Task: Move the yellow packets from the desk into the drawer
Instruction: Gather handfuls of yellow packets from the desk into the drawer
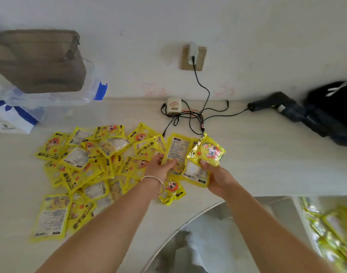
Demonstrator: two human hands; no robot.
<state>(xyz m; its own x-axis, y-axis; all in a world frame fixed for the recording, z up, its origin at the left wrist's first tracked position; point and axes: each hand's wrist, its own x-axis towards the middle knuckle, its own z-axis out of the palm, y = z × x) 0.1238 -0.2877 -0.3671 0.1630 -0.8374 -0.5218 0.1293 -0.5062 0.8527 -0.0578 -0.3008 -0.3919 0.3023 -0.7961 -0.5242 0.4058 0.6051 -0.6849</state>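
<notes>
A heap of several yellow packets lies spread over the white desk, left of centre. My left hand, with a silver bangle on its wrist, grips a yellow packet by its lower part. My right hand holds a fanned bunch of yellow packets just right of it, above the desk. The open drawer sits at the lower right, with several yellow packets lying inside it, blurred.
A tangle of black cables and a small white device lie behind the hands. A black handheld tool and dark bag occupy the right. A clear bin, cardboard box and white-blue bag stand at left.
</notes>
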